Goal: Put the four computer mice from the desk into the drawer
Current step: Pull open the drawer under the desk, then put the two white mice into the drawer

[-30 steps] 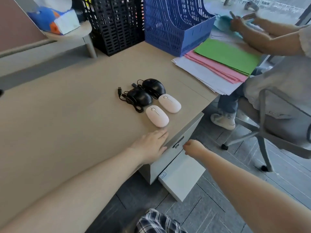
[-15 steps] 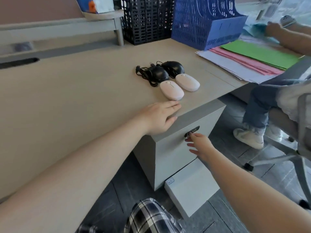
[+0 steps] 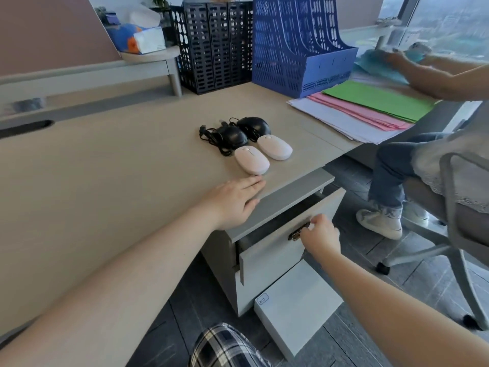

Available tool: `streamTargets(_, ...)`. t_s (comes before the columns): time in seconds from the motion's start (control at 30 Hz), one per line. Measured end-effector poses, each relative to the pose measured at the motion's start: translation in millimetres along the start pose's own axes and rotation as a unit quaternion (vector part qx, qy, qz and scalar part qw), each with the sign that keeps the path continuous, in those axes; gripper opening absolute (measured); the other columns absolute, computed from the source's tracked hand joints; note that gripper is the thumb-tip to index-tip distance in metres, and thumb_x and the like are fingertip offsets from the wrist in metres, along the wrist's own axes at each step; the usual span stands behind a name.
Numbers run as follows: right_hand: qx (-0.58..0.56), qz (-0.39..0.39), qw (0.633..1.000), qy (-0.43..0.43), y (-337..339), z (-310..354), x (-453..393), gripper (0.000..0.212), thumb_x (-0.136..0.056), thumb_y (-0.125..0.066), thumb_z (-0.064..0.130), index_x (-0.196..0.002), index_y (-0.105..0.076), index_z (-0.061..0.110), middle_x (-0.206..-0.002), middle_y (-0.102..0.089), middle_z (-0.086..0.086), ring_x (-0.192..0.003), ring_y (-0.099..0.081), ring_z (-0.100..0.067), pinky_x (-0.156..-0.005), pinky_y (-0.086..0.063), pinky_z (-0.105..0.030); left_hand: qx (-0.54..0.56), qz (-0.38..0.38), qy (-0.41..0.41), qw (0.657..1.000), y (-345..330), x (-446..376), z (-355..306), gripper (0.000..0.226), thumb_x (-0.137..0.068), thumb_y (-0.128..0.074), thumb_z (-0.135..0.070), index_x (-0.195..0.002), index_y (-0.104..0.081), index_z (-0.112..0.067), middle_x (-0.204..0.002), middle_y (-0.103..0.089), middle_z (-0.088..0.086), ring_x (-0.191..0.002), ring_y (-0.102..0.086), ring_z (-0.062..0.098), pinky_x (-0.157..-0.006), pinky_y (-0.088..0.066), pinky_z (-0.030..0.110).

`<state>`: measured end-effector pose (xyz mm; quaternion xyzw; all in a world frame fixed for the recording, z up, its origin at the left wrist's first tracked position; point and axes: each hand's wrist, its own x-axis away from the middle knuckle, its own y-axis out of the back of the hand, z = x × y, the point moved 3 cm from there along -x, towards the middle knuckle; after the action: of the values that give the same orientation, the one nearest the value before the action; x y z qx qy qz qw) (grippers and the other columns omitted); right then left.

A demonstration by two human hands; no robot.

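Two black wired mice (image 3: 232, 135) (image 3: 254, 125) and two white wireless mice (image 3: 252, 160) (image 3: 275, 147) lie clustered on the beige desk (image 3: 105, 168). My left hand (image 3: 232, 200) rests flat on the desk edge just in front of the nearer white mouse, fingers apart, holding nothing. My right hand (image 3: 321, 235) grips the dark handle (image 3: 297, 234) of the grey top drawer (image 3: 270, 252), which stands pulled out a little; its inside is dark.
A lower drawer front (image 3: 296, 308) juts out below. Black (image 3: 214, 46) and blue (image 3: 299, 46) file racks stand at the back. Coloured paper stacks (image 3: 370, 107) lie at right, where another person sits on a chair (image 3: 457, 207). A tissue pack (image 3: 143, 39) sits at back left.
My right hand has closed on the drawer handle and the top drawer has come out, leaving a dark gap under the desk. My left hand stays flat on the desk edge.
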<state>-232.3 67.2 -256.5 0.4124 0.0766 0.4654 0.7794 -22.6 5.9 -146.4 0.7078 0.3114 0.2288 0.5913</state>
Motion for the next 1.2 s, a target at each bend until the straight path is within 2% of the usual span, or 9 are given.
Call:
streamTargets(0.07, 0.074, -0.11, 0.981, 0.144, 15.9, 13.0, 11.0, 0.039, -0.092, -0.042, 0.012, -0.131, -0.046, 0.014, -0.134, -0.049, -0.007, -0.13, -0.035, -0.029, -0.101, -0.04, -0.044, -0.027, 0.006, 0.012, 1.0, -1.5, 1.6, -4.6, 0.053, -0.103, -0.031, -0.03, -0.153, -0.016, -0.02, -0.163, -0.01, -0.006, -0.148, -0.015, 0.012, -0.119, -0.014, 0.031)
streamTargets(0.17, 0.182, -0.035, 0.944, 0.274, 10.4, 33.2, 14.4, 0.033, -0.098, -0.037, 0.019, -0.123, -0.057, 0.015, -0.131, -0.055, -0.007, -0.135, -0.039, -0.027, -0.116, -0.03, -0.042, -0.074, 0.01, 0.035, 0.997, -5.4, 6.2, -14.1, 0.058, -0.103, -0.027, -0.034, -0.153, -0.008, -0.014, -0.164, -0.004, 0.0, -0.15, -0.007, 0.013, -0.12, -0.008, 0.028)
streamTargets(0.27, 0.285, 0.075, 0.918, 0.267, -3.1, 27.7, 18.8, 0.041, -0.1, -0.03, 0.033, -0.11, -0.067, 0.018, -0.115, -0.065, -0.002, -0.119, -0.053, -0.024, -0.109, -0.039, -0.039, -0.088, 0.014, 0.058, 0.994, -9.0, 15.7, -22.4, 0.061, -0.102, -0.025, -0.036, -0.153, -0.003, -0.011, -0.164, -0.001, 0.003, -0.15, -0.003, 0.013, -0.12, -0.004, 0.029)
streamTargets(0.37, 0.281, 0.055, 0.918, 0.275, 0.8, 18.8, 25.9, 0.043, -0.1, -0.03, 0.033, -0.113, -0.069, 0.018, -0.117, -0.066, -0.001, -0.117, -0.055, -0.024, -0.106, -0.042, -0.039, -0.092, 0.018, 0.077, 0.993, -11.1, 28.8, -29.2, 0.062, -0.102, -0.025, -0.036, -0.153, -0.001, -0.01, -0.164, 0.001, 0.003, -0.15, -0.001, 0.013, -0.12, -0.003, 0.029)
streamTargets(0.47, 0.286, 0.047, 0.923, 0.253, 12.4, 6.4, 38.8, 0.041, -0.098, -0.032, 0.034, -0.096, -0.068, 0.013, -0.103, -0.065, -0.007, -0.102, -0.061, -0.028, -0.083, -0.052, -0.036, -0.096, 0.025, 0.087, 0.991, -11.2, 38.8, -34.4, 0.063, -0.102, -0.024, -0.036, -0.153, 0.002, -0.011, -0.164, 0.004, 0.002, -0.15, 0.001, 0.013, -0.12, -0.001, 0.029)
streamTargets(0.57, 0.316, 0.054, 0.917, 0.239, 30.1, -9.0, 55.8, 0.043, -0.097, -0.033, 0.033, -0.08, -0.066, 0.01, -0.083, -0.058, -0.007, -0.089, -0.061, -0.03, -0.068, -0.047, -0.03, -0.092, 0.032, 0.104, 0.99, -10.6, 42.1, -38.0, 0.063, -0.102, -0.024, -0.038, -0.153, 0.003, -0.012, -0.164, 0.006, 0.0, -0.15, 0.002, 0.012, -0.12, -0.001, 0.029)
streamTargets(0.7, 0.364, 0.072, 0.905, 0.209, 55.8, -31.8, 72.8, 0.043, -0.095, -0.034, 0.033, -0.069, -0.061, 0.011, -0.065, -0.058, -0.001, -0.075, -0.062, -0.026, -0.061, -0.048, -0.026, -0.093, 0.039, 0.113, 0.989, -10.7, 44.7, -40.7, 0.064, -0.102, -0.024, -0.041, -0.154, 0.001, -0.012, -0.164, 0.005, 0.0, -0.15, 0.001, 0.012, -0.121, -0.001, 0.03)
streamTargets(0.93, 0.433, 0.077, 0.887, 0.138, 79.7, -63.5, 91.1, 0.037, -0.089, -0.042, 0.028, -0.054, -0.041, 0.015, -0.059, -0.045, 0.002, -0.058, -0.048, -0.022, -0.053, -0.039, -0.024, -0.098, 0.055, 0.124, 0.986, -9.6, 49.8, -44.4, 0.065, -0.102, -0.023, -0.043, -0.154, 0.0, -0.012, -0.164, 0.006, 0.0, -0.15, 0.002, 0.012, -0.121, -0.001, 0.03)
streamTargets(1.2, 0.428, 0.078, 0.891, 0.127, 87.8, -67.1, 93.2, 0.028, -0.093, -0.038, 0.026, -0.077, -0.054, 0.01, -0.072, -0.051, 0.0, -0.074, -0.055, -0.026, -0.064, -0.045, -0.029, -0.082, 0.027, 0.123, 0.989, -7.1, 51.2, -44.9, 0.062, -0.102, -0.025, -0.042, -0.154, -0.009, -0.013, -0.164, -0.004, -0.001, -0.15, -0.007, 0.013, -0.121, -0.009, 0.032)
